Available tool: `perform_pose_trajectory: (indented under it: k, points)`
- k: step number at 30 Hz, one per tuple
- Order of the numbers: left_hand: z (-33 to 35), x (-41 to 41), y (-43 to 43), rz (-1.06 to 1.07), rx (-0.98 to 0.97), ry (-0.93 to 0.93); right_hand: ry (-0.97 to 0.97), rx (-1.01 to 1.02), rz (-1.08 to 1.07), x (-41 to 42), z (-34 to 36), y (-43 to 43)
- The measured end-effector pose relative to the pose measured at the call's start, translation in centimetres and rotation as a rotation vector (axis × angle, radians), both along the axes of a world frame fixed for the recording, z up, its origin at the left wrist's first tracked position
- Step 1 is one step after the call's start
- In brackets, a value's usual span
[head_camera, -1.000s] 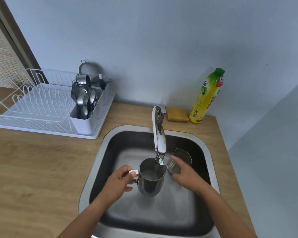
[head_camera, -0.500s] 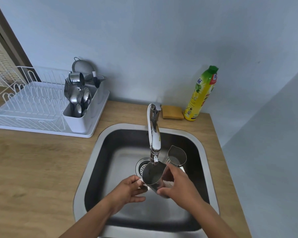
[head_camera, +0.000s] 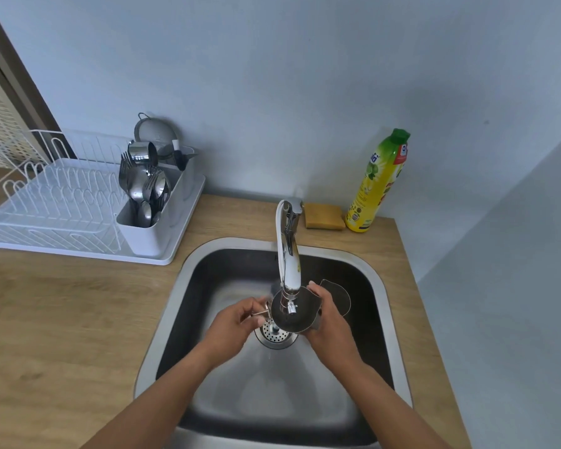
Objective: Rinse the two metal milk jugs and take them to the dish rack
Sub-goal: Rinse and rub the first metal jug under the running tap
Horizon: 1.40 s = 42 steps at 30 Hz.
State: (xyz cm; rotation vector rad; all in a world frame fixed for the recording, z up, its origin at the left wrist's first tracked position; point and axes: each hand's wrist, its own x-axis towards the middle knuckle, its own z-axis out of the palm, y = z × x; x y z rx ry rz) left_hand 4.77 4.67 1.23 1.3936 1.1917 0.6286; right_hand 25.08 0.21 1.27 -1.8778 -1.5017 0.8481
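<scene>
I hold one metal milk jug [head_camera: 302, 314] under the tap spout [head_camera: 289, 264], over the sink drain. My left hand [head_camera: 237, 325] grips its handle on the left side. My right hand [head_camera: 329, 322] wraps the jug's right wall. The second metal milk jug [head_camera: 339, 294] stands in the sink just behind my right hand, partly hidden by it. The white dish rack [head_camera: 62, 202] sits on the counter at the far left.
The steel sink [head_camera: 272, 400] is set in a wooden counter [head_camera: 62, 319]. The rack's cutlery holder [head_camera: 143, 189] is full of spoons and forks. A yellow sponge [head_camera: 324, 216] and a dish soap bottle [head_camera: 378, 183] stand behind the sink by the wall.
My right hand left the second jug and took hold of the first jug's side. The jug has risen closer under the spout, and the drain below it shows.
</scene>
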Motion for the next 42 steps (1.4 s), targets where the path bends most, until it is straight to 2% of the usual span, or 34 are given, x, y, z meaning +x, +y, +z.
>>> perform_pose_trajectory:
  k: [3, 7, 10, 12, 14, 18, 20, 23, 27, 31, 36, 42]
  points:
    - [1.4, -0.8, 0.1, -0.015, 0.184, 0.184, 0.196, -0.029, -0.048, -1.0, -0.9, 0.7]
    - [3.5, -1.8, -0.1, -0.039, 0.329, 0.418, 0.422, -0.146, -0.035, -2.5, -1.9, 0.9]
    - [4.1, -2.6, -0.2, -0.055, 0.356, 0.617, 0.492, -0.236, 0.027, -3.1, -2.3, 0.3]
    - [3.6, -3.1, -0.3, -0.056, 0.298, 0.657, 0.511, -0.282, 0.054, -3.4, -2.4, -0.2]
    - [2.7, -3.5, -0.7, -0.026, 0.169, 0.542, 0.495, -0.307, 0.071, -3.4, -2.0, -0.8]
    - [0.6, -3.2, -2.0, 0.053, -0.275, 0.092, 0.342, -0.331, 0.117, -2.0, -0.3, -1.5]
    - [-0.7, -2.5, -2.7, 0.010, -0.370, -0.023, 0.246, -0.318, 0.134, -1.0, 0.2, -1.6]
    - [-2.5, -1.6, -3.0, 0.022, -0.277, -0.004, 0.163, -0.244, 0.121, -0.8, 0.7, -1.6]
    - [-2.5, -2.0, -2.6, 0.122, -0.139, 0.091, 0.234, -0.239, 0.117, -1.8, -0.1, -1.0]
    - [-2.7, -2.0, -2.8, 0.035, -0.172, 0.133, 0.227, -0.359, 0.156, -0.5, 0.0, -0.6]
    - [-3.0, -1.8, -2.2, 0.070, -0.155, 0.144, 0.252, -0.316, 0.104, -1.2, -0.6, -1.0]
    - [-3.1, -1.7, -2.3, 0.004, -0.178, 0.178, 0.255, -0.394, 0.147, -0.4, -0.1, -0.8]
